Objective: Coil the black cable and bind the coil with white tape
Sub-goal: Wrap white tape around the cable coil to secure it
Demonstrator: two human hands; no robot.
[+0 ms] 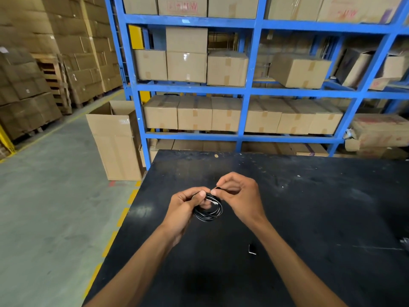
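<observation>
Above the black table [287, 207], the left hand [188, 207] closes around the black cable [210, 212] coil; the cable looks light and springy, so hold across all loops. The right hand [239, 193] pinches its end beside the white tape [209, 200]

Evenly lit indoor scene with soft overhead light. A faint shadow pools on the black table [309, 218] near the bottom edge, with dull sheen on its left part. Shelving [250, 91] bends from wide-angle distortion; cardboard boxes [225, 114] look slightly blurred
</observation>
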